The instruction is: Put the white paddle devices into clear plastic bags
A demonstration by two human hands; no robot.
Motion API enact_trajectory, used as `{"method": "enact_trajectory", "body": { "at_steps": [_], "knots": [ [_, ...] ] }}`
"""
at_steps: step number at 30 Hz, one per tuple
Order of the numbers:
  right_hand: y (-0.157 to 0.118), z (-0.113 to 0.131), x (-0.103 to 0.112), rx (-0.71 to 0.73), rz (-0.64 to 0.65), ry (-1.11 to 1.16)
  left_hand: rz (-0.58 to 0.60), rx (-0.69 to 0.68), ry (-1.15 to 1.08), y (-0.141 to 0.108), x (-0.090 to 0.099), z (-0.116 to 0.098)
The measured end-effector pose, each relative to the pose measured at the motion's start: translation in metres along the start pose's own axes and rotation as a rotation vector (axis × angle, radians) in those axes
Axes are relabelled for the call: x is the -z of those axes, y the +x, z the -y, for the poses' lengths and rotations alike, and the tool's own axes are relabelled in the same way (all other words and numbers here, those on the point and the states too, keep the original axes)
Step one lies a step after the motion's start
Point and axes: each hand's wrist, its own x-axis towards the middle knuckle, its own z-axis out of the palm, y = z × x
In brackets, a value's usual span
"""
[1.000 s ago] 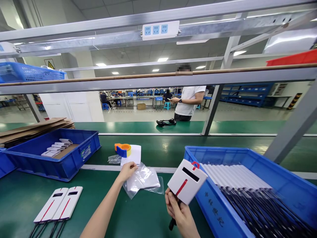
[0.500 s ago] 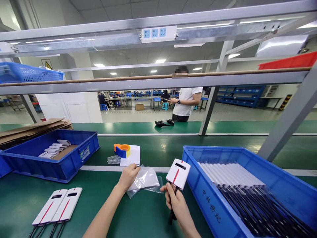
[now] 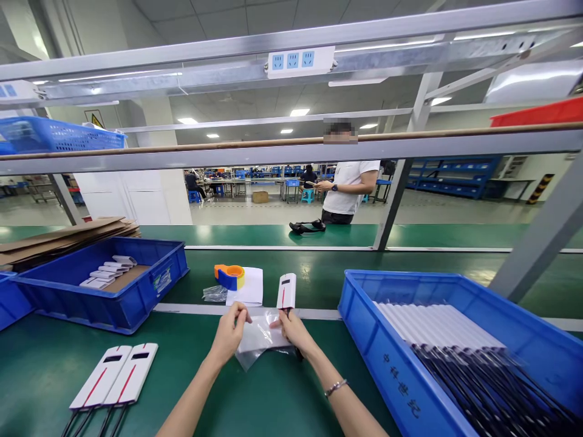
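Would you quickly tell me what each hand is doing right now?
Left hand: closed, pinching the clear plastic bag at its top edge.
Right hand: closed, holding the white packaged item upright beside the bag.

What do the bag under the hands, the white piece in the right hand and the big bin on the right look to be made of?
Bag: thin clear plastic film, glossy; it shows glare, wrinkles and the green table through it.
White piece, held by the right hand: probably card or smooth matte plastic, with a red stripe; too small to tell.
Bin: rigid blue moulded plastic, slightly shiny, with a thick rim.
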Motion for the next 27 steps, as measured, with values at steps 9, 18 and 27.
{"method": "enact_trajectory", "body": {
  "at_steps": [9, 18, 27],
  "knots": [
    [-0.086, 0.019, 0.017, 0.098, -0.005, 0.293, 0.049, 0.276, -0.263, -0.050, 0.008, -0.068],
    [-0.133, 0.019, 0.022, -0.066, 0.143, 0.161, 0.164, 0.244, -0.128, -0.075, -0.021, -0.062],
    [-0.137, 0.023, 0.021, 0.052, 0.118, -0.038, 0.136, 0.318, -0.336, -0.080, -0.032, -0.050]
  ]
}}
